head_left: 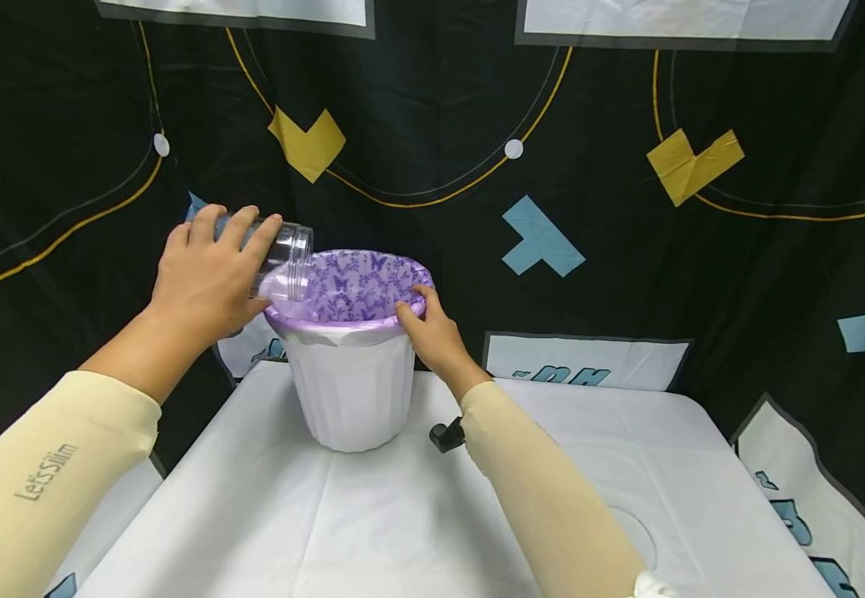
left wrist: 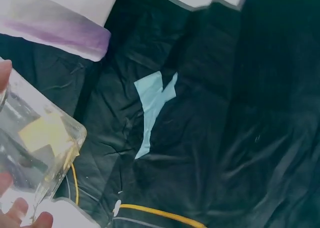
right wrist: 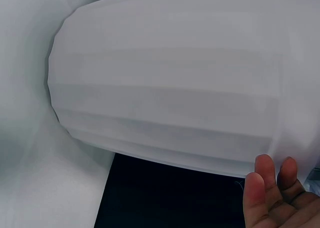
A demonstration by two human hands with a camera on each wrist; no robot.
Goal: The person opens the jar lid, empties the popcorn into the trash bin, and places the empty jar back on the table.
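A white bin (head_left: 350, 390) with fluted sides stands on the table, lined with a purple patterned bag (head_left: 361, 282) folded over its rim. My left hand (head_left: 212, 266) grips a clear jar (head_left: 294, 262) from above; the jar lies tilted on its side, its threaded mouth over the bin's left rim. In the left wrist view the transparent jar (left wrist: 45, 133) shows with fingertips around it. With thumb and finger my right hand (head_left: 436, 332) pinches the bag-covered rim on the right side. The right wrist view has several fingers (right wrist: 257, 193) beside the bin's fluted wall (right wrist: 170, 83).
The white-covered table (head_left: 373, 523) extends toward me and to the right of the bin. Behind it hangs a black cloth (head_left: 432, 108) with yellow and blue patches. A small black object (head_left: 447, 434) sits at the right wrist.
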